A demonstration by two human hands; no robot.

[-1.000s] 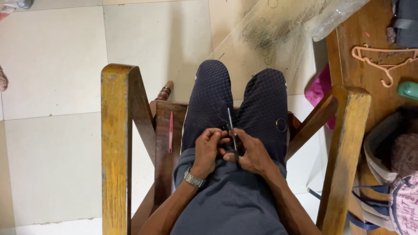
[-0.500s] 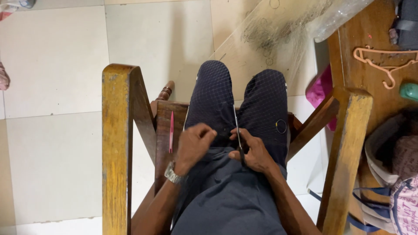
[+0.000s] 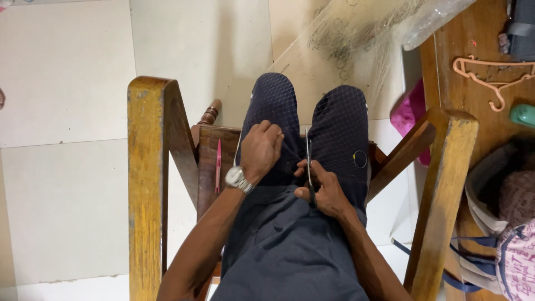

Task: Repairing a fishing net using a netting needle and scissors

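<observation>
I sit in a wooden chair and look down at my lap, legs in dark blue trousers. My right hand rests on my right thigh and grips a thin metal tool like scissors, its point aimed forward between my knees. My left hand, with a silver wristwatch, is closed on my left thigh; it seems to pinch a thin thread, too fine to be sure. A pink pen-like stick lies on the seat beside my left leg.
A wooden table to the right carries a pink plastic hanger, a green object and bags. A sheet of clear plastic lies on the pale tiled floor ahead. A pink cloth sits under the table edge.
My left hand has moved away from the right hand, forward and leftward onto my left thigh. The right hand keeps the metal tool and has shifted little.
</observation>
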